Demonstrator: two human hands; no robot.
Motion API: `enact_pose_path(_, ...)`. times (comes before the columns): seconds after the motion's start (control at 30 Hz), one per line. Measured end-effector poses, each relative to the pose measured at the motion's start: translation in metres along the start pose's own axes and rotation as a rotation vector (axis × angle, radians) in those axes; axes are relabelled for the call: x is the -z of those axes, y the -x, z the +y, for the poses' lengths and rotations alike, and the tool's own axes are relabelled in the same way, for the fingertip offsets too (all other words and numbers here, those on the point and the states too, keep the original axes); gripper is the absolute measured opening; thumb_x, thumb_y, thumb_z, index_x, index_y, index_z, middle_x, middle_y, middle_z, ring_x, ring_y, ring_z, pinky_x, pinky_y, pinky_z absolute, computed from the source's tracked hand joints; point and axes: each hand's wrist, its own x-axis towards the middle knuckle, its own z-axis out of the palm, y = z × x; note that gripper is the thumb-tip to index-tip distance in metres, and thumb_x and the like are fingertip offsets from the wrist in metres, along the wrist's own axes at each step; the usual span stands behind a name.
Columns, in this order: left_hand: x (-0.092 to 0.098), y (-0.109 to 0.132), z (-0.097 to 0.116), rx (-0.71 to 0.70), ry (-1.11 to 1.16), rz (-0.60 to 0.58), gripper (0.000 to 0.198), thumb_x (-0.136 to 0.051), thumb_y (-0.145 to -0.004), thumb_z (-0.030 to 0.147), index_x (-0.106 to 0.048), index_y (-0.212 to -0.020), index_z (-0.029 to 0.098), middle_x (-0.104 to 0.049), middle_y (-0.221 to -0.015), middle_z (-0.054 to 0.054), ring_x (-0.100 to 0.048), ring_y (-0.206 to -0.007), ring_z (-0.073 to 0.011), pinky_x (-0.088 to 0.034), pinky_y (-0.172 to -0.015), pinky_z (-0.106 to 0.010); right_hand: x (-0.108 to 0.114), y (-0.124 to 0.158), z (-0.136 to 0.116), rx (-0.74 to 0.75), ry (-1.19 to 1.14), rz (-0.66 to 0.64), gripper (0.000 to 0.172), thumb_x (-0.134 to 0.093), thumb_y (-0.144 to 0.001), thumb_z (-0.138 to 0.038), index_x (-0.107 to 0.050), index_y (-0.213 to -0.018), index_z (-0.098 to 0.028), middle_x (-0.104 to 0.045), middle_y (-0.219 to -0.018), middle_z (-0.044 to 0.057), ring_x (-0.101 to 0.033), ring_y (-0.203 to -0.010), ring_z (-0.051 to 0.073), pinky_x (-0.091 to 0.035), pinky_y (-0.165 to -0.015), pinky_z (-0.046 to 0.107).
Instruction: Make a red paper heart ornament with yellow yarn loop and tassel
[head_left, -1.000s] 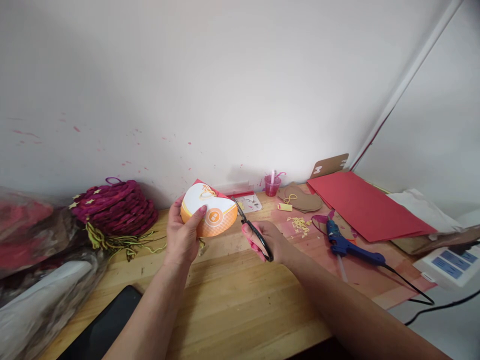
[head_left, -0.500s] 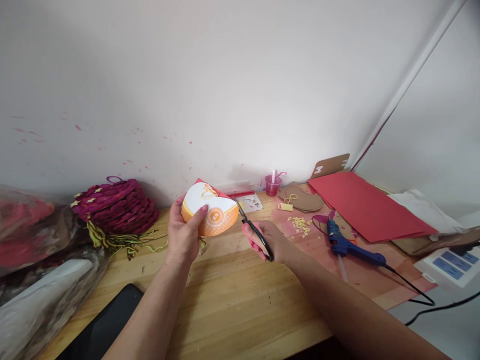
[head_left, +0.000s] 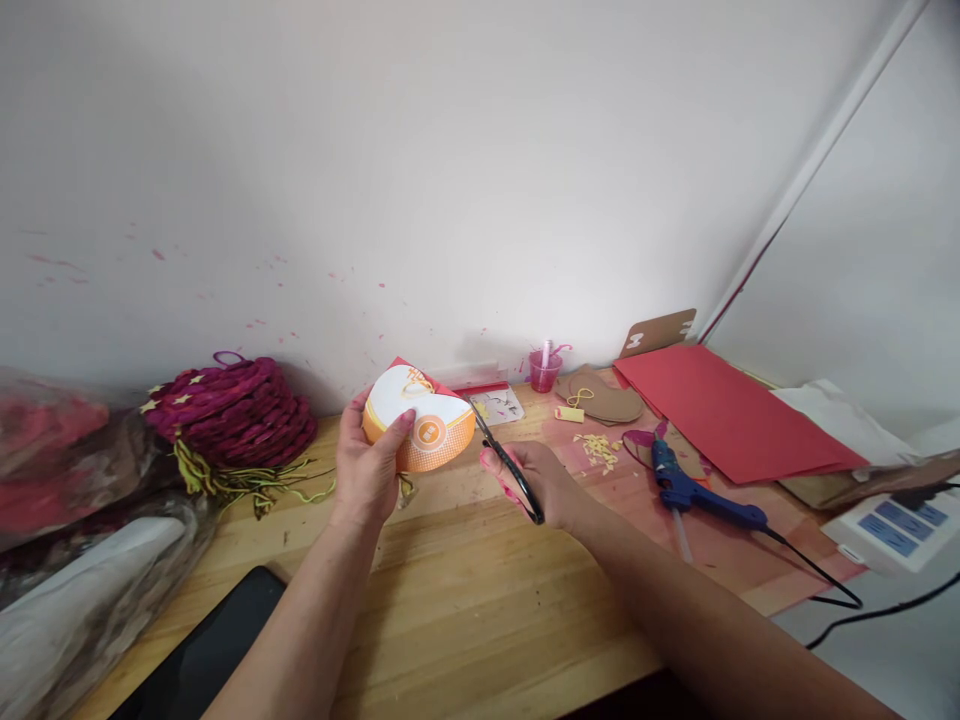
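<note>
Here we hold the white-and-orange card [head_left: 429, 425] above the middle of the table [head_left: 480, 610], pinched in our left hand [head_left: 369, 462]; our right hand [head_left: 544, 478] wraps the black scissors [head_left: 504, 458], blades at the card's right edge; blue glue gun [head_left: 686, 492] right.

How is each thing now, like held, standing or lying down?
Left hand: gripping the card
Right hand: gripping the scissors
Card: held up, printed side showing
Scissors: held, can't tell if open
Phone: lying, screen dark
Cup: upright
Glue gun: lying down
Red paper: lying down
Yellow bits: loose, bunched together
</note>
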Motion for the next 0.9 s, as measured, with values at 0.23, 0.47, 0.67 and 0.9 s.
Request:
enact_pose_path(0.23,0.001,-0.002,0.002,0.008,-0.021,-0.019,0.069,-0.094,-0.057,0.028,-0.059,-0.118,0.025,-0.072,-0.116,-0.004,-0.071,-0.101,-0.0210,-0.057,-0.090,-0.034,0.001,0.003,-0.007,0.028,0.101,0.005,0.057,-0.059,-0.087,-0.070,-0.039,-0.063,-0.022,-0.038,-0.053,-0.005,-0.037,-0.050,0.010,-0.023,-0.048,0.026)
enact_pose_path(0.47,0.002,-0.002,0.003,0.034,0.002,-0.030,0.072,-0.095,-0.054,0.025,-0.060,-0.117,0.024,-0.073,-0.113,-0.004,-0.071,-0.094,-0.0193,-0.058,-0.083,-0.030,0.004,-0.004,0.003,-0.055,-0.043,-0.046,0.056,-0.061,-0.085,-0.072,-0.045,-0.068,-0.021,-0.045,-0.054,-0.006,-0.041,-0.040,0.008,-0.030,-0.040,0.023)
enact_pose_path(0.67,0.001,-0.001,0.004,0.047,-0.015,-0.042,0.073,-0.095,-0.055,0.028,-0.060,-0.119,0.024,-0.073,-0.115,-0.005,-0.071,-0.095,-0.0208,-0.058,-0.084,-0.032,0.006,-0.007,0.001,-0.059,-0.059,-0.129,0.063,-0.055,-0.082,-0.082,-0.047,-0.069,-0.020,-0.048,-0.057,-0.006,-0.047,-0.038,0.007,-0.035,-0.037,0.021)
enact_pose_path(0.9,0.003,-0.002,0.004,0.066,-0.014,-0.055,0.075,-0.095,-0.053,0.026,-0.060,-0.119,0.024,-0.073,-0.114,-0.004,-0.070,-0.092,-0.0183,-0.057,-0.082,-0.029,0.007,-0.001,-0.008,-0.053,-0.041,-0.132,0.062,-0.056,-0.083,-0.080,-0.047,-0.069,-0.020,-0.049,-0.056,-0.005,-0.047,-0.040,0.007,-0.036,-0.038,0.021)
